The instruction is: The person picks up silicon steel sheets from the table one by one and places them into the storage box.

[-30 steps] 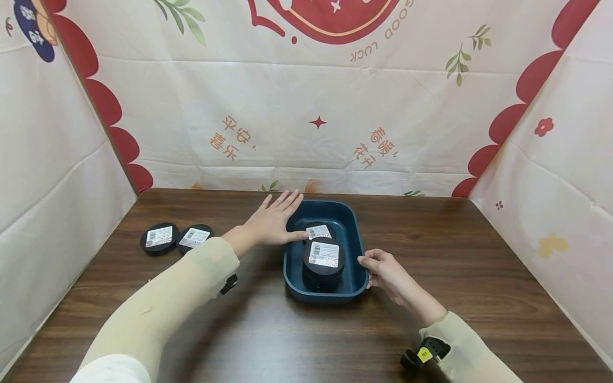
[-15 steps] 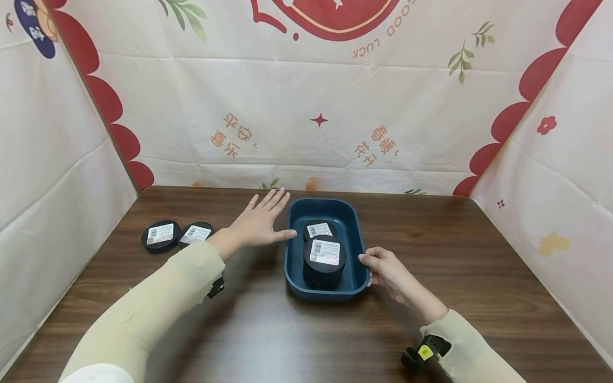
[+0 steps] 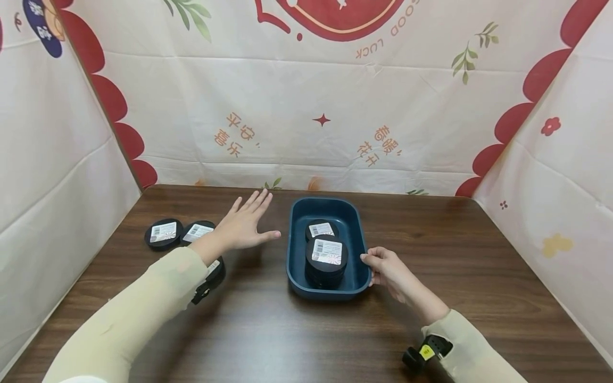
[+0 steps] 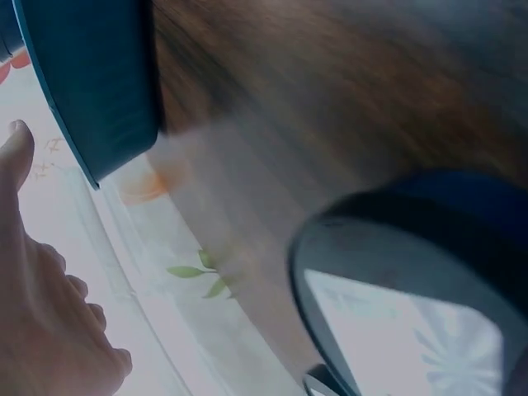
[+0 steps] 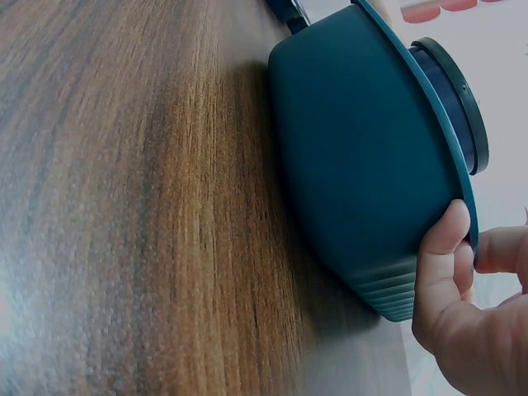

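My right hand [image 3: 390, 271] pinches the right rim of a blue rectangular tub [image 3: 298, 284], thumb and fingers on either side of it in the right wrist view. Inside the tub, a stack of flat round black containers [image 3: 327, 266] with a white label on top stands in front of another round black container [image 3: 320, 229]. To the tub's left my left hand [image 3: 241, 226] hovers with fingers spread, holding nothing. Beneath its wrist a labelled round black container [image 3: 217, 274] is partly hidden by the sleeve and wrist camera; it looms large in the left wrist view.
Two more labelled round black containers, a far-left one [image 3: 164, 234] and its neighbour [image 3: 196, 231], lie side by side at the back left of the wooden table [image 3: 297, 340]. A printed white cloth [image 3: 287, 96] hangs behind the table and along both sides.
My left hand has moved left, away from above the tub, with fingers still spread. A round black container has come into sight under its wrist. My right hand keeps its grip on the rim.
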A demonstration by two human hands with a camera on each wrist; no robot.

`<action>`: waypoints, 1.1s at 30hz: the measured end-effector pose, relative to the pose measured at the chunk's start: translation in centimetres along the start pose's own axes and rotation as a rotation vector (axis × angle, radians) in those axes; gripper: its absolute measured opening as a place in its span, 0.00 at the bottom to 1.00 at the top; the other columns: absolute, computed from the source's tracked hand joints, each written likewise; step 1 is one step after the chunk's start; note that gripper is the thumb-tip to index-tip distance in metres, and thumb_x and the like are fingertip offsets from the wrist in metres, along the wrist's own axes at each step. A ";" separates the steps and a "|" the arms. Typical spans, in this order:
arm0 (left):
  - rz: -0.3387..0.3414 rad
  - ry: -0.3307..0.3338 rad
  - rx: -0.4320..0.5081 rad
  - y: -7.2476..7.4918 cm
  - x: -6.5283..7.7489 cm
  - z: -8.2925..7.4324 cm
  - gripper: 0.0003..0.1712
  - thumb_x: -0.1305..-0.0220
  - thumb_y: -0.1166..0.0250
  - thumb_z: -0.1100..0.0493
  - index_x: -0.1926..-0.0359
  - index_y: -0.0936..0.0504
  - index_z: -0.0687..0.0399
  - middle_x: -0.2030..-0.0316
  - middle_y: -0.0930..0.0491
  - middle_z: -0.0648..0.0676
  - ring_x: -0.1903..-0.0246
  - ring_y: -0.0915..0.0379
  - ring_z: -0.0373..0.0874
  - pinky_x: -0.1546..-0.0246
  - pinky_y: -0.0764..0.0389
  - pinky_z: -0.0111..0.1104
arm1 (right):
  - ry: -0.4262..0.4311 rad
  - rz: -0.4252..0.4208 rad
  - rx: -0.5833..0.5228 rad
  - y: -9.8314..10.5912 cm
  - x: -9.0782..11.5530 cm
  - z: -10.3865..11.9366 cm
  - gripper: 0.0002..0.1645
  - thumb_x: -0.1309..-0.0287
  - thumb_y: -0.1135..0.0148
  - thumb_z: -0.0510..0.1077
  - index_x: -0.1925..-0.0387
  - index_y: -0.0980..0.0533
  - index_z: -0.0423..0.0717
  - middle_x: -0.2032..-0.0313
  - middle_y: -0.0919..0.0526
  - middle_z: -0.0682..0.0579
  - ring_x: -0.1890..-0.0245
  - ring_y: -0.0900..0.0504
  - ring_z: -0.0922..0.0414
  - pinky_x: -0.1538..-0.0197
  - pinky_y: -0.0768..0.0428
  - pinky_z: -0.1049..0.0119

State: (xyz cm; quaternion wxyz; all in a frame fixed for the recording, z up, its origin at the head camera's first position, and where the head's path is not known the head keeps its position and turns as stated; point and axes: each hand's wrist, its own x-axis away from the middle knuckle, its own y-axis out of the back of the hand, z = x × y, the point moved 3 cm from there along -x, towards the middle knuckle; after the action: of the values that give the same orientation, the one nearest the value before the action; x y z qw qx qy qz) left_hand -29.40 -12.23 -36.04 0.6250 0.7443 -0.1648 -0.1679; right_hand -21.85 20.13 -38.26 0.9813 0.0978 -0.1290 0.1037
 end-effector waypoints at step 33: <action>-0.075 0.132 0.061 0.2 4.9 6.8 0.58 0.42 0.50 0.27 0.28 0.65 0.58 0.28 0.66 0.59 0.29 0.73 0.53 0.34 0.71 0.55 | 0.020 0.012 0.009 0.0 0.2 -0.3 0.11 0.33 0.51 0.41 0.61 0.36 0.35 0.77 0.33 0.50 0.79 0.31 0.58 0.74 0.24 0.70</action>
State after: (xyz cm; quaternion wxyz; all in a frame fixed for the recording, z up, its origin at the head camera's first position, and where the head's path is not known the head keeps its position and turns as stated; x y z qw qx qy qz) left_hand -28.21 -20.45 -37.15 0.6050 0.7780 -0.1004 -0.1367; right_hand -21.55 20.24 -38.48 0.9815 0.1005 -0.1194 0.1111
